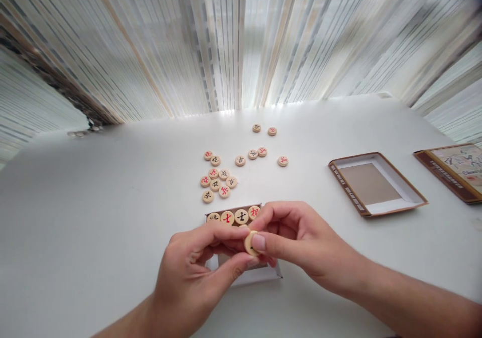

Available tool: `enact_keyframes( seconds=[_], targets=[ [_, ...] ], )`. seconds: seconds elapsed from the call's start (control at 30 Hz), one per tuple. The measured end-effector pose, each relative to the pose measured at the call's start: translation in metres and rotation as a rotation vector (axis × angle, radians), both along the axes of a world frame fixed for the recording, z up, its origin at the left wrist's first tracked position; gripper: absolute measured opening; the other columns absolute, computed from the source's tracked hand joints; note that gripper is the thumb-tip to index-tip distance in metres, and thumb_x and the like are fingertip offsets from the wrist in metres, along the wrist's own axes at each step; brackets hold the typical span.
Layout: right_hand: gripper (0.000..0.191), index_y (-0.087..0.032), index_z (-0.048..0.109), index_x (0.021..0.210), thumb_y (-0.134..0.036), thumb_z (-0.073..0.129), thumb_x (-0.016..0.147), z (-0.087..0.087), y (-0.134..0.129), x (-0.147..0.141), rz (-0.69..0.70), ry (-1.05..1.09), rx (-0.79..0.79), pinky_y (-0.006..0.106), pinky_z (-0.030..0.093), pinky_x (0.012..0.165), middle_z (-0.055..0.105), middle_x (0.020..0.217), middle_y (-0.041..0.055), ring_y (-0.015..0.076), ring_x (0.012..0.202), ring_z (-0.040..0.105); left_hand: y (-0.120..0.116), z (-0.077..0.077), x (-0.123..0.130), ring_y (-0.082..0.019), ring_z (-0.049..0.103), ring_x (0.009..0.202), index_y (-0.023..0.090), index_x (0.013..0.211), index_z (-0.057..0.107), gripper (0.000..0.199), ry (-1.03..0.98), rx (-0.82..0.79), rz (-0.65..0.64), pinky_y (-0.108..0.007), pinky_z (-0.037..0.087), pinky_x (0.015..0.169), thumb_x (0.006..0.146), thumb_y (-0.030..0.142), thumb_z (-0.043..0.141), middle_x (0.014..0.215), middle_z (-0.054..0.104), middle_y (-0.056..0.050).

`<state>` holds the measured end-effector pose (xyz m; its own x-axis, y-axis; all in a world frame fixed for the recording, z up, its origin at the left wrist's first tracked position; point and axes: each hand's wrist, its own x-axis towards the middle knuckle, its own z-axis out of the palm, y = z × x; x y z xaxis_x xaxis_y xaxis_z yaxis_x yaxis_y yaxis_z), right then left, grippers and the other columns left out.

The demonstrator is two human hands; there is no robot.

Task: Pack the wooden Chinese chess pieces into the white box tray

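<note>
Over a shallow box [259,276], both of my hands meet at one round wooden xiangqi piece [248,245]. My right hand [301,237] pinches it, the thumb lying across its face and hiding most of the character. My left hand [199,265] is closed around its left edge, index finger above and thumb below. Along the box's far side lies a row of pieces, among them a red-marked one [228,218] and a black-marked one [241,217]. My hands cover much of the box's inside.
Beyond the box, several loose xiangqi pieces [215,185] lie in a cluster, with others [252,154] scattered farther back. An open brown-edged tray [361,211] rests at the right, beside a printed box lid [439,175]. Striped string curtains [226,41] hang behind the white table [94,202].
</note>
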<state>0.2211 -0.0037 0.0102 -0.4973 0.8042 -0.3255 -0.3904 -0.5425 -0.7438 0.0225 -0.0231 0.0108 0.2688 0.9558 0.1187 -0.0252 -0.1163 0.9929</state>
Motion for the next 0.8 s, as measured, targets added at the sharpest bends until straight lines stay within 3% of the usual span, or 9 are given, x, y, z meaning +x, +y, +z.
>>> enact_keyframes(
  seconds=[0.3, 0.63, 0.8],
  targets=[
    [0.037, -0.017, 0.081, 0.090, -0.012, 0.105, 0.063, -0.0030, -0.0011, 0.0004, -0.001, 0.048, 0.000, 0.022, 0.062, 0.078, 0.081, 0.087, 0.0025, 0.0132, 0.080, 0.074, 0.0009, 0.0025, -0.0026, -0.016, 0.085, 0.079, 0.022, 0.102, 0.085, 0.023, -0.014, -0.117, 0.033, -0.016, 0.069, 0.073, 0.087, 0.005, 0.085, 0.092, 0.088, -0.002],
    [0.025, -0.024, 0.086, 0.102, -0.018, 0.097, 0.079, -0.0080, -0.0077, 0.0042, -0.113, -0.176, 0.315, 0.024, 0.062, 0.081, 0.083, 0.096, 0.0044, 0.0166, 0.088, 0.076, 0.0018, 0.0016, -0.0042, -0.013, 0.082, 0.079, 0.025, 0.098, 0.086, 0.022, -0.003, -0.079, 0.075, -0.015, 0.067, 0.074, 0.090, 0.005, 0.082, 0.090, 0.087, 0.001],
    [0.027, -0.024, 0.087, 0.105, -0.023, 0.098, 0.080, -0.0050, -0.0068, 0.0036, -0.091, -0.153, 0.278, 0.033, 0.066, 0.087, 0.084, 0.099, 0.0071, 0.0228, 0.090, 0.081, 0.0025, 0.0041, -0.0034, -0.014, 0.082, 0.074, 0.022, 0.098, 0.086, 0.018, -0.026, -0.112, 0.070, -0.016, 0.068, 0.070, 0.091, 0.007, 0.082, 0.083, 0.085, 0.000]
  ],
)
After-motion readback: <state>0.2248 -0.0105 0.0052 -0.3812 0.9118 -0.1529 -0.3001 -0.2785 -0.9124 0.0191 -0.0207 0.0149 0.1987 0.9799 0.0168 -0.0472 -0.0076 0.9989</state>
